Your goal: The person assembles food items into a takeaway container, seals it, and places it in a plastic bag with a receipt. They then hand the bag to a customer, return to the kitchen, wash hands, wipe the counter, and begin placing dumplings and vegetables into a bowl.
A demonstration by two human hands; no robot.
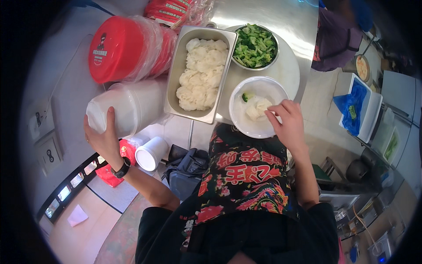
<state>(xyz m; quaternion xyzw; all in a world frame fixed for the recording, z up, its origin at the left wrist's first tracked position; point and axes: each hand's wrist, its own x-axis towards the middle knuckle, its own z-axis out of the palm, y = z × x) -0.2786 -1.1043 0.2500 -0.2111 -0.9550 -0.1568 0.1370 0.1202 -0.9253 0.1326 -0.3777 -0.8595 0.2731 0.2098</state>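
Note:
Over a white plastic bowl (pixel 237 112) at the table's near edge is my right hand (pixel 287 121), its thumb and forefinger at the edge of a pale noodle nest (pixel 257 111); whether they pinch it I cannot tell. A broccoli floret (pixel 247 96) lies in the same bowl. On the left, my left hand (pixel 105 138) spreads its fingers around the bottom end of a stack of clear plastic tubs (pixel 122 107) lying on its side. Between the hands stands a steel pan (pixel 171 89) of noodle nests (pixel 204 71). Behind the white bowl is a steel bowl of cut broccoli (pixel 255 46).
Red lids in plastic wrap (pixel 120 49) and red packets (pixel 169 11) stand at the back left. A round white board (pixel 290 62) lies under the bowls. Right of the table are a person in purple (pixel 339 39) and a white foam box (pixel 371 109). White tubs (pixel 151 154) are below left.

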